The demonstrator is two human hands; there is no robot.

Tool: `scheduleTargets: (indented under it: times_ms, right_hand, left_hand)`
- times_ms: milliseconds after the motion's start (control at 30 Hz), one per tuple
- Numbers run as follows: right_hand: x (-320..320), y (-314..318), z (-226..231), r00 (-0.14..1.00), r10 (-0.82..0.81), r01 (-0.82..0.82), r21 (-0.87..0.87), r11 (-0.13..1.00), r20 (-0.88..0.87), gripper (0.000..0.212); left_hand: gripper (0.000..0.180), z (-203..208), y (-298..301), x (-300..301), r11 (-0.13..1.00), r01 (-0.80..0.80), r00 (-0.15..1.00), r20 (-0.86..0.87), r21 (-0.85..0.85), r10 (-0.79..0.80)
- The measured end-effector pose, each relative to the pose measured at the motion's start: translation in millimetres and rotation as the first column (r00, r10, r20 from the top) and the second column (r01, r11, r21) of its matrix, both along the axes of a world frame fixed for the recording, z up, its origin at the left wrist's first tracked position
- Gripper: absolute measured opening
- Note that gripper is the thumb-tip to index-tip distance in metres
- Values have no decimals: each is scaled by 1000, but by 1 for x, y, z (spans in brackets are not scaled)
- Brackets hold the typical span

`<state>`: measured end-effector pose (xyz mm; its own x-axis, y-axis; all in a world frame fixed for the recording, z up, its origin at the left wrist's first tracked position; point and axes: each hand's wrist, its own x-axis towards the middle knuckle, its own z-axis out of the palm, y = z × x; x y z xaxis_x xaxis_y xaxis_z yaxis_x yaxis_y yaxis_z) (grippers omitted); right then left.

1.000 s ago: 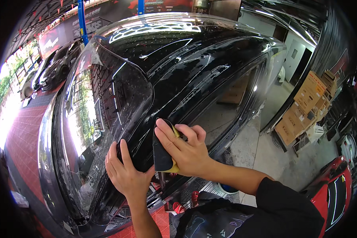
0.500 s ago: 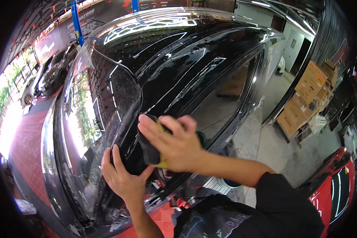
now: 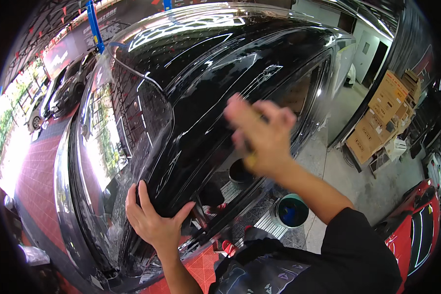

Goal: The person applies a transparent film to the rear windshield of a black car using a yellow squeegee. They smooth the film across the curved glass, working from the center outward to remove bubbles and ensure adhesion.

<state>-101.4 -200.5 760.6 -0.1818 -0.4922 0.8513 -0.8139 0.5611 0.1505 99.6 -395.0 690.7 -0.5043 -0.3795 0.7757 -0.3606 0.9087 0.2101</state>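
Observation:
My left hand (image 3: 154,220) is planted on the glossy black car's (image 3: 201,110) front pillar, beside the windscreen's lower corner. Its fingers are spread and it holds nothing. Smeared by motion, my right hand (image 3: 264,139) is raised over the upper edge of the side window. It is closed around a flat black-and-yellow squeegee (image 3: 250,161), mostly hidden behind the fingers. Whether the squeegee touches the car I cannot tell. Wet streaks and small ripples show in a film-like layer along the roof edge, and droplets dot the windscreen (image 3: 142,108).
A dark green bucket (image 3: 291,210) with blue inside stands on a grating to the right of the car. Cardboard boxes (image 3: 377,120) are stacked farther right. A red car (image 3: 416,230) is at the lower right, and other cars (image 3: 66,95) are parked at far left.
My right hand has swept up and to the right with the squeegee, away from the front pillar near my left hand. My left hand has stayed in place. The bucket now shows fully.

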Motion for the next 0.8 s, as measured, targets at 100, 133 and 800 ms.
scheduleTargets:
  times_ms: [100, 133, 800]
  right_hand:
    - [-7, -6, -6, 993, -87, 99, -164, 982, 78, 64]
    - [18, -21, -11, 982, -5, 48, -223, 974, 188, 66]
    - [-11, 7, -14, 940, -249, 295, -183, 938, 235, 84]
  left_hand:
    - [109, -1, 2, -5, 1000, -1, 1000, -6, -12, 1]
    - [109, -3, 2, -7, 1000, 10, 1000, -9, -11, -10]
    - [109, -12, 4, -4, 1000, -14, 999, -29, -13, 14]
